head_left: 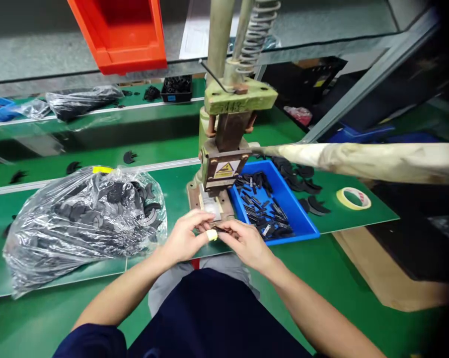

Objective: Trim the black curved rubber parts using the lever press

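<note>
My left hand (187, 236) and my right hand (245, 241) meet just in front of the base of a hand press (224, 164). Together they pinch a small black part (220, 229) between their fingertips. A yellow tape band wraps my left thumb. The press's plate (211, 204) lies right behind my fingers. To the right stands a blue tray (302, 223) filled with several small black pieces. A clear plastic bag (83, 219) full of black curved parts lies to the left of my left hand.
The press's padded lever (358, 159) reaches out to the right above loose black curved parts (306, 186) and a roll of tape (353, 198). An orange bin (122, 35) hangs above. More bags and black parts sit on the far belt. A cardboard piece (388, 268) lies at the right.
</note>
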